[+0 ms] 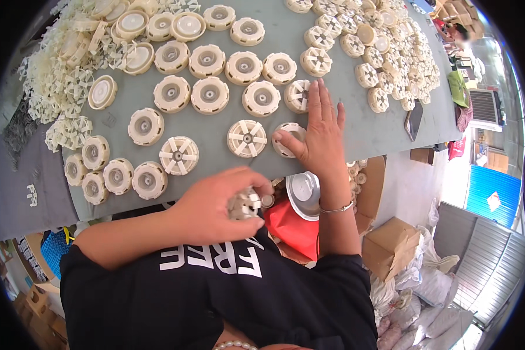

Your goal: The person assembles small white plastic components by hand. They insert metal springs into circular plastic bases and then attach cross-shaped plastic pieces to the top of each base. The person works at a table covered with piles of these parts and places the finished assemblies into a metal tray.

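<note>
My left hand (213,205) is curled in front of my chest, just off the table's near edge, around several small white plastic clips (246,204). My right hand (322,137) lies stretched out with its fingers apart. Its fingertips touch the side of a round cream plastic part with spoke-like clips (297,96), and its thumb overlaps the edge of a round cream part (290,140) with a recessed middle. Left of it lie a round part with white clips in a star (247,139) and a similar clip-fitted part (179,156). Cream rounds showing grey coil-like rings (146,126) stand in loose rows beyond.
A heap of loose white clips (58,76) covers the far left of the grey-green table (216,169). Clip-fitted rounds (399,64) are piled at the far right, near a dark phone-like slab (413,119). Below the edge are a red bag (291,230) and cardboard box (391,248).
</note>
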The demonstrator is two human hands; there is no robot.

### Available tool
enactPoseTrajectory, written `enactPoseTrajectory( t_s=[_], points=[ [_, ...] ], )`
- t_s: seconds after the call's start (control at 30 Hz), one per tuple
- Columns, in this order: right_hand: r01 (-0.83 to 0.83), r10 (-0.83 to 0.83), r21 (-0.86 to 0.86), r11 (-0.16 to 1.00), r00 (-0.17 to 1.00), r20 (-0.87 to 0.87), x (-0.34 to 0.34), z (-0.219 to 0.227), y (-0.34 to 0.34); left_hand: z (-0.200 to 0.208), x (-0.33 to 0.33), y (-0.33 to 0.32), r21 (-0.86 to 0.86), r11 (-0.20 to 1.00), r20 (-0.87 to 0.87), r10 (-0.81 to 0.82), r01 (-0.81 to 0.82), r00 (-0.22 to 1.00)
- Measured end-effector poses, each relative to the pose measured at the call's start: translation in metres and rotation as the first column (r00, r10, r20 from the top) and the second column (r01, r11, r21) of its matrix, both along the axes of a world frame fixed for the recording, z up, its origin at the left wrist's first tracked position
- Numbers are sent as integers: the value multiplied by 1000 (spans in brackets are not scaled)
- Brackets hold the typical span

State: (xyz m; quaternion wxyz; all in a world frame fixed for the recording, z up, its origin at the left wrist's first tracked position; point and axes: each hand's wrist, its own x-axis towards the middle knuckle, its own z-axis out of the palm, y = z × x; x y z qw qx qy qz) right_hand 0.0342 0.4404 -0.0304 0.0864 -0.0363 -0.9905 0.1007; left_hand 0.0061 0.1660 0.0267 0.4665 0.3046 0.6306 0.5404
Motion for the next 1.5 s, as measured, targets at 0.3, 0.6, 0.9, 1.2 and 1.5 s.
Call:
enactPoseTrajectory(
  t_s=[0.3, 0.6, 0.9, 1.2, 1.5],
  points=[
    [-170, 120, -303, 938, 977, -176, 5, 8, 31, -36, 8, 25, 19, 995, 638, -86, 97, 765],
    [-269, 112, -711, 650, 959, -260, 54, 25, 2, -59, -1, 45, 197, 979, 927, -167, -58, 337],
    [-9, -259, -651, 759, 913, -314, 17, 4, 12, -58, -9, 40, 146, 988, 905, -150, 41, 397],
    [-23, -138, -454, 890, 938, -317, -11, 3, 18, -58, -11, 38, 135, 990, 922, -136, 29, 363],
    [-4, -47, -334, 943, 989, -143, -22, 14, 18, -59, -16, 40, 136, 989, 927, -145, 49, 346]
  ],
)
